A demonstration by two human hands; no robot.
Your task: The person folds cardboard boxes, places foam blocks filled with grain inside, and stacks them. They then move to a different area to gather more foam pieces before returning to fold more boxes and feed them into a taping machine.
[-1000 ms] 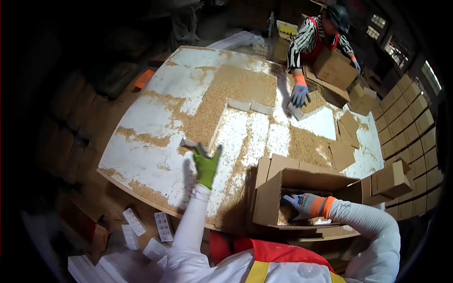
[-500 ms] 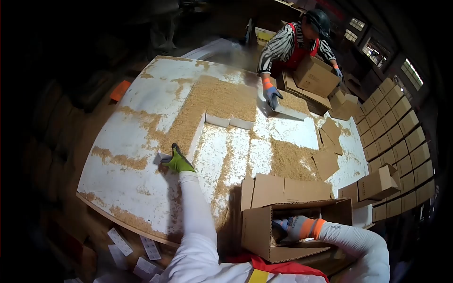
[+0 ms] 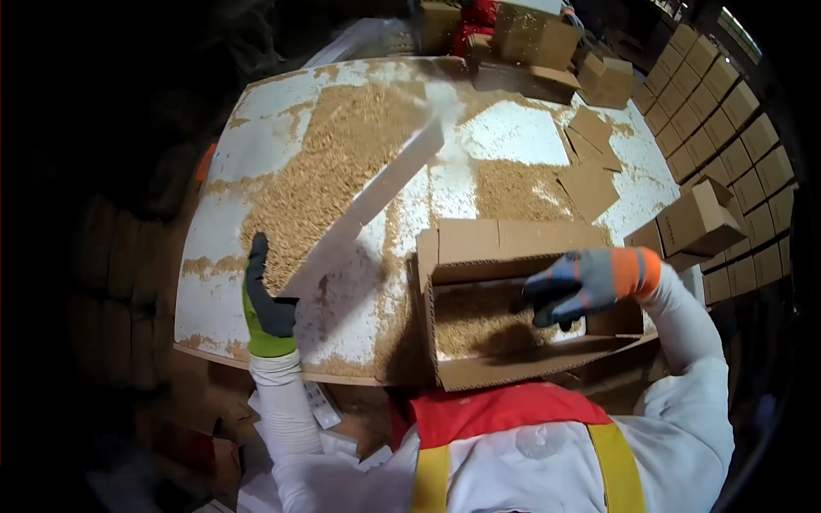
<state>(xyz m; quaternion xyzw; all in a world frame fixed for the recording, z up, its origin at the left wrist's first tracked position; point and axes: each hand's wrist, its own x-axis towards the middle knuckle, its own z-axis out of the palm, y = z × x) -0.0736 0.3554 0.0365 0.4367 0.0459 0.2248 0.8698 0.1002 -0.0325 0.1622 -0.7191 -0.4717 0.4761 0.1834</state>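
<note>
Reaching to the near end of the long white strip [image 3: 389, 184] with the left hand [image 3: 272, 303], with thumb and fingers wide apart; cannot tell whether clamped on it. Slanting across the table [image 3: 224, 299], right alongside loose brown granules [image 3: 342, 162], blurred at the far end. Over to the right hand [image 3: 590, 286]: poised at the mouth of the open carton [image 3: 479, 372], with bent fingers apart, above more granules inside. Beyond, out to the right, stacked high with small boxes [image 3: 723, 111].
</note>
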